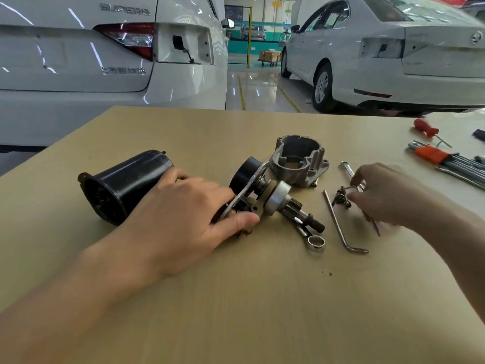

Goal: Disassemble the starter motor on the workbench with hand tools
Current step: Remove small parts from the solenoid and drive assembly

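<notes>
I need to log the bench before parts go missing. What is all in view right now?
motor housing: 1, black, left on bench
shaft assembly: 1, black and silver, centre
nose casting: 1, grey, behind centre
L-key: 1, silver, right of centre
ring spanner: 1, silver, under shaft
screws: small pile, dark
screwdriver: 1, red handle, far right
key set: 1, orange holder
cars: 2, white, behind
left hand: grips assembly
right hand: at screws

Glossy black housing point(131, 182), matt wood workbench point(236, 298).
</notes>
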Demonstrator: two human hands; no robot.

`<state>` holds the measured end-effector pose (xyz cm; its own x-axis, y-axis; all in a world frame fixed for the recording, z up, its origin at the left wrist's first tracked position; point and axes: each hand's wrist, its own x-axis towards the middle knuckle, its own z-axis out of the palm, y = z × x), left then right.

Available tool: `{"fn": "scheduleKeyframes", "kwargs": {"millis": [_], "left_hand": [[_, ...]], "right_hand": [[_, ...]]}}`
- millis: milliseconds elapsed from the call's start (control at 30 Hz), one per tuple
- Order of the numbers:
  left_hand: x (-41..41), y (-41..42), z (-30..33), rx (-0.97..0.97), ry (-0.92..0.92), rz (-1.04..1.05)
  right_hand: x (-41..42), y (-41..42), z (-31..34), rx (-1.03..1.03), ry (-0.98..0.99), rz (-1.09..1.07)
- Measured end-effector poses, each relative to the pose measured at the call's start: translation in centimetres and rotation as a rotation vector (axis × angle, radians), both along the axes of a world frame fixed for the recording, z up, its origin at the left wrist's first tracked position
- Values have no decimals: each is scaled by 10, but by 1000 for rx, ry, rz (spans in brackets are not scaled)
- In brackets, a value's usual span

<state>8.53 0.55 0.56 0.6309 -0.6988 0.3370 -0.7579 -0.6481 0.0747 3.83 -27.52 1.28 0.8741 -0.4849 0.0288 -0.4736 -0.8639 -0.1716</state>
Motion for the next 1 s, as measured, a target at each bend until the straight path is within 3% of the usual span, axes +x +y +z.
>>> {"fn": "scheduleKeyframes", "kwargs": {"millis": [100, 200, 267, 367, 533, 733, 1000], "left_hand": [[0, 1, 0, -9, -13, -2], [0, -1, -1, -38, -34, 2], [1, -1, -3, -57, -42, 2], [4, -1, -7, -108, -66, 21], [2, -5, -11, -200, -146, 45], [-3, -9, -11, -301, -170, 93], [-7, -6, 13, -450, -323, 96]], "right_hand": [[-2, 7, 2, -92, 0, 26], [-10, 29, 3, -158, -338, 174], [-15, 55, 7, -9, -464, 421], [-17, 79, 0, 144, -284, 647], [-9, 84, -16, 88, -292, 626], [-6, 75, -13, 210, -381, 694], [-7, 72, 6, 302, -676, 747]]}}
